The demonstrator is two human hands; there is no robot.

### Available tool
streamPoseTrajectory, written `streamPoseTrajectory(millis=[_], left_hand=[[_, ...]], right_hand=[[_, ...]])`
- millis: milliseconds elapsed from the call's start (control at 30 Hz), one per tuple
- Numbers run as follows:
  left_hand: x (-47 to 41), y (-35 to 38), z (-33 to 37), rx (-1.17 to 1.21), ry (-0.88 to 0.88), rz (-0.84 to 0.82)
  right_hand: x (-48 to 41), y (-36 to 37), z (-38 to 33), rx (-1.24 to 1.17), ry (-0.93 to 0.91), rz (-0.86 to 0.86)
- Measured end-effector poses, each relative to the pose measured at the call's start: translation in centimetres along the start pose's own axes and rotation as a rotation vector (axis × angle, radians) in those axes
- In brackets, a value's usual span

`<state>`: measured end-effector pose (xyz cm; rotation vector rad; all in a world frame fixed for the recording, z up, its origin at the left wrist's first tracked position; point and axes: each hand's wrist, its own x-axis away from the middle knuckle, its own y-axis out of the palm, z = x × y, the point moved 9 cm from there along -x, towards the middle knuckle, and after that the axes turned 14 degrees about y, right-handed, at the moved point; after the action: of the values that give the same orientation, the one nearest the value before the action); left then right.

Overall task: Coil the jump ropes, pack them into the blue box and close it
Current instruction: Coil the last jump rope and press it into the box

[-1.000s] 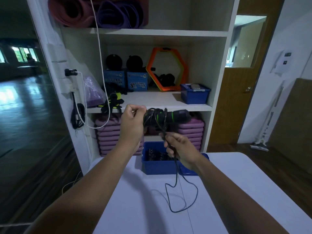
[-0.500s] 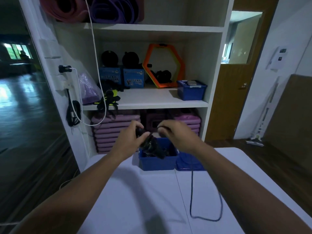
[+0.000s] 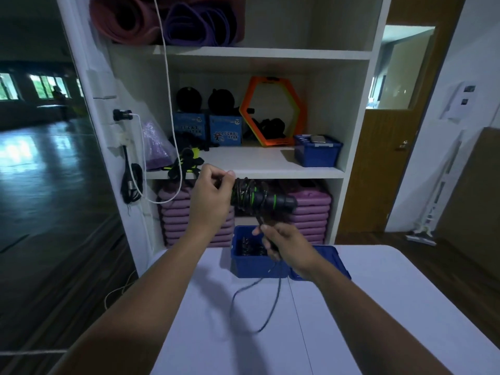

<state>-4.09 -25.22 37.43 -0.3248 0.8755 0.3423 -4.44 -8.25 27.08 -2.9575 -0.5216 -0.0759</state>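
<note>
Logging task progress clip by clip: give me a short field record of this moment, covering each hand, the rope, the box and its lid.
left hand: grips black jump-rope handles with green bands, cord wound round them, above the box
right hand: pinches the thin black cord below the handles
loose cord: loops on the white table
blue plastic box: open, dark ropes inside
blue lid: on the table right of the box, partly hidden by the right arm
stage: coiling unfinished, this rope not yet packed

Blue cartons [image 3: 225, 131]: "LUCKY STAR", "70".
</note>
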Motion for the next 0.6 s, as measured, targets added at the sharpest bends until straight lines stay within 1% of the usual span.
streamPoseTrajectory(millis=[100, 233, 300, 367, 400, 467, 533, 600], left_hand=[[-0.3, 0.2, -0.8, -0.204, 0.075, -0.011], [0.1, 0.6, -1.8, -0.437, 0.179, -0.035], [0.7, 1.4, -2.4, -0.566, 0.224, -0.131], [2.0, 2.8, -3.4, -0.602, 0.214, -0.285], [2.7, 3.2, -3.9, -0.573, 0.177, -0.344], [3.8, 3.3, -4.4, -0.436, 0.075, -0.396], [4.3, 3.1, -3.7, -0.192, -0.002, -0.386], [4.7, 3.4, -2.3, 0.062, -0.074, -0.394]], right_hand=[[0.5, 1.1, 0.0, 0.172, -0.002, 0.016], [1.9, 1.9, -0.4, 0.326, 0.053, -0.108], [2.5, 1.7, -1.0, 0.414, 0.063, -0.111], [2.8, 0.9, -2.6, 0.649, -0.015, -0.029], [2.7, 0.3, -3.7, 0.768, -0.077, 0.034], [2.4, -1.6, -5.5, 0.865, -0.144, 0.156], [1.9, -3.4, -6.5, 0.848, -0.164, 0.207], [1.2, -4.6, -6.6, 0.715, -0.137, 0.155]])
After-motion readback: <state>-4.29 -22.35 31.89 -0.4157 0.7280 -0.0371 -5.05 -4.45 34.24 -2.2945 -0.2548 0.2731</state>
